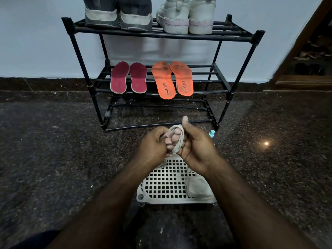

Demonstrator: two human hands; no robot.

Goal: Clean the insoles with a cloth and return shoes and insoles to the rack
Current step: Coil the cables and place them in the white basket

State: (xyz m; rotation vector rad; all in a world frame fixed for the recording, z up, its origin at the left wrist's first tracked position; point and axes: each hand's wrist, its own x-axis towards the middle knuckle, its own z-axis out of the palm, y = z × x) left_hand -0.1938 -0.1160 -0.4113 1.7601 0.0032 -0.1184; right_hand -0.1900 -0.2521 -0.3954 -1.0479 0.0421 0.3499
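Note:
A black three-tier rack stands against the wall. Grey shoes and white shoes sit on its top shelf. Two maroon insoles and two orange insoles lie on the middle shelf. In front of the rack, my left hand and my right hand meet over a white perforated tray. A whitish lace is looped round my right hand's fingers; my left hand pinches its other end. A folded whitish cloth lies on the tray's right side.
A small teal-capped bottle stands on the dark granite floor beside my right hand. More lace lies coiled on the tray. A wooden cabinet with footwear is at the far right. The rack's bottom shelf holds nothing.

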